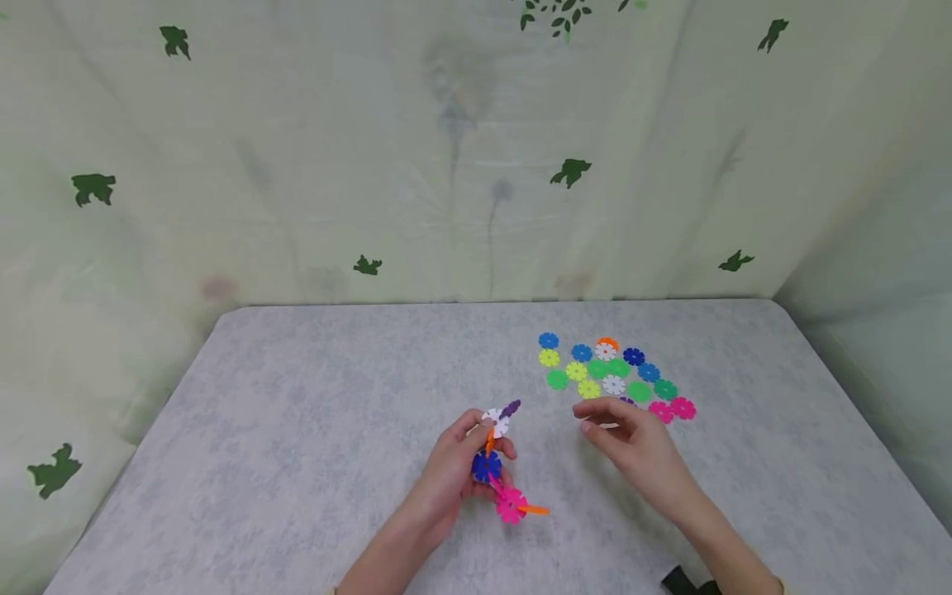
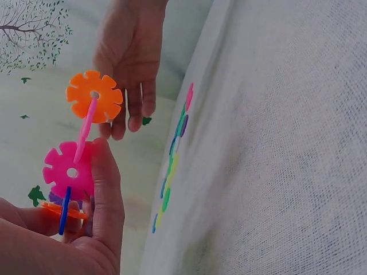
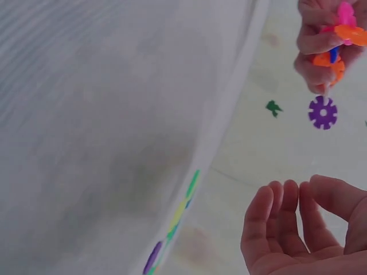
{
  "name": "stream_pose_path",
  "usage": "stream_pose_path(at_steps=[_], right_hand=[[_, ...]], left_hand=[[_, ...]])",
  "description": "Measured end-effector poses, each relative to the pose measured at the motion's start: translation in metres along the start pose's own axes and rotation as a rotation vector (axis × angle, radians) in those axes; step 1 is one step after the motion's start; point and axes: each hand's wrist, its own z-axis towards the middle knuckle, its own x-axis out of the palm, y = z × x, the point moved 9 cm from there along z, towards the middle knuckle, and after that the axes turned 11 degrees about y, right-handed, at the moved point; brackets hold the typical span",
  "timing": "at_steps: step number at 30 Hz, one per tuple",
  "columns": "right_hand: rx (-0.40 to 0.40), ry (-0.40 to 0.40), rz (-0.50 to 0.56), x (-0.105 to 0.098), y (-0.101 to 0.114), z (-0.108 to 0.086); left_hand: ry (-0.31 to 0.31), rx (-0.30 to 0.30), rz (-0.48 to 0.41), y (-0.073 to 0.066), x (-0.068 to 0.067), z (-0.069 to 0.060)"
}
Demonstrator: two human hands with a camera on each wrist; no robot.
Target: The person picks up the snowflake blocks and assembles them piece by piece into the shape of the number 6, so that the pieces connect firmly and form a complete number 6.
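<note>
My left hand (image 1: pixel 449 471) grips a chain of interlocked plastic snowflake discs above the table. Along this chain are a purple disc (image 3: pixel 323 112), a white disc (image 1: pixel 497 424), an orange one, a dark blue disc (image 1: pixel 487 467), pink ones and an orange end disc (image 2: pixel 92 94). In the left wrist view the thumb presses against a pink disc (image 2: pixel 63 167). To the right, my right hand (image 1: pixel 640 446) hovers with loosely bent fingers and nothing between them. It is nearest to the loose discs, and partly covers a purple one (image 1: pixel 627 402).
Loose snowflake discs in several colours lie at the table's back right, among them green (image 1: pixel 640 392), yellow (image 1: pixel 549 358) and pink (image 1: pixel 683 408). A black object (image 1: pixel 678 581) shows at the bottom edge by the right forearm. Behind the grey table (image 1: pixel 297 413) hangs a patterned curtain (image 1: pixel 297 165).
</note>
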Motion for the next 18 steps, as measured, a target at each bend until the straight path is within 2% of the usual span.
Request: stream_pose_path(at_steps=[5,10,18], right_hand=[[0.019,0.014,-0.127,-0.013,-0.009,0.004],[0.063,0.062,-0.229,-0.025,-0.021,0.011],[0.067,0.090,-0.382,-0.046,-0.035,0.021]], left_hand=[[0.006,-0.002,0.002,0.000,0.000,0.000],[0.003,0.007,-0.004,0.000,-0.001,0.001],[0.008,0.021,-0.013,0.000,0.000,0.000]])
